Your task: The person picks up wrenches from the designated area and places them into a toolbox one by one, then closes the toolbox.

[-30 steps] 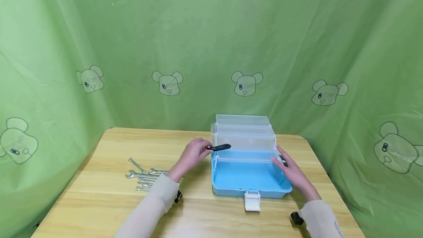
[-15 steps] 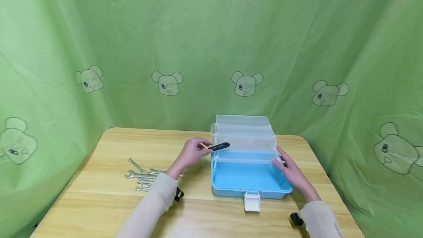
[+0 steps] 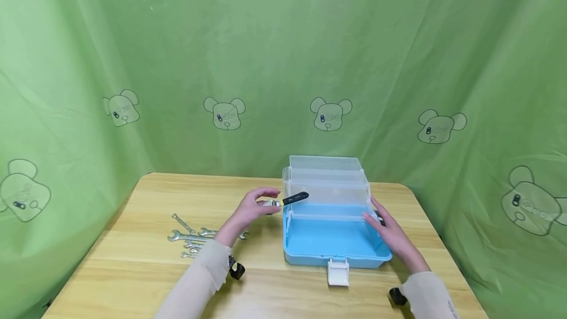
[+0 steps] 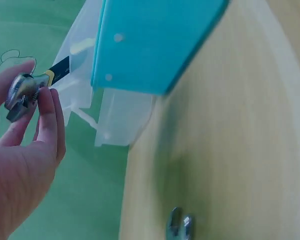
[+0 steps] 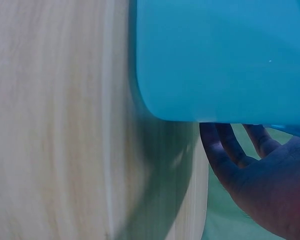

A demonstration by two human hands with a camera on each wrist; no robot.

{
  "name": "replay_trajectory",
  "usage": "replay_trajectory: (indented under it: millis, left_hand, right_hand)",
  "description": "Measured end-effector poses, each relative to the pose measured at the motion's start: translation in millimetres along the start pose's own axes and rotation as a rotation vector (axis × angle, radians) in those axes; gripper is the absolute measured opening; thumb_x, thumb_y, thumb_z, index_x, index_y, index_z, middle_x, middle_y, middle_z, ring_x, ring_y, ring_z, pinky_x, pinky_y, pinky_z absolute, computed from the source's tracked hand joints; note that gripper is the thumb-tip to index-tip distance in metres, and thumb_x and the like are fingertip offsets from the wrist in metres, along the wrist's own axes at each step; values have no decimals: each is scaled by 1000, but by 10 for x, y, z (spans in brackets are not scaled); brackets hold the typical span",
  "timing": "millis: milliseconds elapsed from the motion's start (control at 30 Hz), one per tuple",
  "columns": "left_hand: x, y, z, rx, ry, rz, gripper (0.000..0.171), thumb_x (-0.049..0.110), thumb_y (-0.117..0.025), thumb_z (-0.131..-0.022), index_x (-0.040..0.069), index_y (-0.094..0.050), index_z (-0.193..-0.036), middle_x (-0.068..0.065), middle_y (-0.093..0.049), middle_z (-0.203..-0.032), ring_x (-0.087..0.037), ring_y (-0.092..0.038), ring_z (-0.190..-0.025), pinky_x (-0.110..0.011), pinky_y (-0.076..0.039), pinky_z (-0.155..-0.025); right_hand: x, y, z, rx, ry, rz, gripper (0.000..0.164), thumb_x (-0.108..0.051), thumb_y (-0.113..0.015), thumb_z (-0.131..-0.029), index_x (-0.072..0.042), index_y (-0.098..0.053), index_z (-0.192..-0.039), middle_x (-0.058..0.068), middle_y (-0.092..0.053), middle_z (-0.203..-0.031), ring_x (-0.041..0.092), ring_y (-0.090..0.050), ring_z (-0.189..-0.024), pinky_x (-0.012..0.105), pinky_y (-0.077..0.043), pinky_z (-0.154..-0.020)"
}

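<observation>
My left hand [image 3: 251, 208] holds an adjustable wrench [image 3: 295, 198] by its metal head, between thumb and fingertips. The black handle points right, in front of the clear trays. In the left wrist view, the wrench head [image 4: 23, 93] shows in the fingers. A blue toolbox [image 3: 338, 260] stands open, its translucent trays [image 3: 328, 176] raised at the back. At its right side rests my right hand [image 3: 393, 230], thumb over the edge and fingers along the outer wall. The right wrist view shows those fingers [image 5: 230, 150] against the blue wall; the thumb is hidden there.
Several silver wrenches [image 3: 188, 236] lie in a loose group left of the box, partly behind the left arm. A white latch [image 3: 338, 272] hangs down at the box front. Green cloth [image 3: 274, 53] surrounds the wooden table [image 3: 133, 250] at the back and sides.
My left hand has drawn slightly left and its fingers have shifted back on the wrench, uncovering its metal head. The handle stays in nearly the same place. The right hand and toolbox have not moved.
</observation>
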State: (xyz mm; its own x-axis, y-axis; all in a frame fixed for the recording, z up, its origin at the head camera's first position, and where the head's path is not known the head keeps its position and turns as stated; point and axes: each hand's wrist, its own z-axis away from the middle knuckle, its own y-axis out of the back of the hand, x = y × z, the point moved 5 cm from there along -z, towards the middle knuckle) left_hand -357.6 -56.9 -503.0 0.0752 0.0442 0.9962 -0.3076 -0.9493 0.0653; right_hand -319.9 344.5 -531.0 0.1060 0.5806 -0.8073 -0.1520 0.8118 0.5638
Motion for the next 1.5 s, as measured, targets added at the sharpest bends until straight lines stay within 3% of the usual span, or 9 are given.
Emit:
replay_trajectory:
  millis: [233, 333, 500, 667, 933, 1067, 1233, 1367, 1500]
  left_hand:
    - [-89, -19, 9, 97, 69, 113, 36, 2, -79, -87, -5, -69, -121, -7, -74, -106, -12, -70, -92, -37, -61, -90]
    - [-91, -28, 14, 120, 97, 170, 28, -1, -75, -90, -7, -70, -117, -8, -76, -97, -15, -74, -84, -42, -63, -89]
    - [-82, -38, 29, 127, 121, 231, 29, -4, -71, -93, -7, -67, -121, -12, -73, -102, -18, -77, -79, -40, -64, -84]
    - [-40, -43, 23, 109, 64, 239, 38, 0, -72, -94, -7, -63, -130, -15, -70, -110, -21, -77, -82, -32, -64, -85]
    - [11, -35, 43, -29, 8, 21, 54, 16, -78, -92, 14, -60, -143, -8, -70, -114, -20, -69, -103, -40, -57, -100]
    - [14, -41, 43, -92, -7, 4, 53, 10, -76, -93, 13, -59, -143, -10, -72, -115, -27, -73, -107, -44, -57, -103]
    - [22, -34, 35, -88, -28, -73, 54, 12, -80, -90, 7, -59, -140, -10, -75, -107, -20, -73, -96, -54, -58, -98]
    - [47, -51, 28, -59, -29, -107, 57, 19, -83, -89, 7, -60, -139, -5, -73, -102, -13, -69, -89, -43, -62, -89]
    - [95, -115, 2, -43, -28, -86, 57, 20, -83, -89, 6, -60, -139, -2, -72, -93, -16, -67, -84, -26, -59, -78]
  right_hand:
    - [9, 3, -2, 7, -5, -4, 88, -68, -48, -101, -38, 4, -165, 23, -2, -173, 58, -10, -153, 78, -21, -117]
    - [6, 0, -9, 7, 0, -2, 87, -67, -48, -101, -38, 4, -165, 24, -2, -173, 58, -11, -153, 78, -20, -117]
    - [3, -4, -21, 8, 5, 1, 87, -66, -48, -102, -38, 4, -165, 25, -4, -173, 58, -12, -153, 78, -21, -117]
    - [3, -6, -26, 7, -2, 4, 87, -68, -48, -101, -39, 4, -165, 25, -4, -173, 58, -11, -153, 78, -21, -117]
    - [-29, 2, -23, 11, -4, 5, 88, -68, -47, -101, -36, 4, -166, 24, -2, -173, 58, -10, -153, 79, -19, -117]
    - [-37, 8, -15, 11, -10, 8, 88, -68, -46, -101, -37, 5, -165, 23, -1, -173, 58, -9, -153, 79, -19, -116]
    - [-28, 4, -8, 6, -16, 10, 87, -68, -46, -101, -38, 6, -165, 22, 1, -173, 58, -8, -154, 80, -18, -116]
    - [-17, 0, -3, 5, -16, 5, 87, -68, -47, -101, -38, 5, -165, 21, 2, -174, 58, -7, -154, 80, -17, -117]
    - [-4, -3, 4, 6, -14, 8, 88, -68, -47, -101, -38, 5, -165, 22, 0, -173, 58, -8, -154, 80, -18, -116]
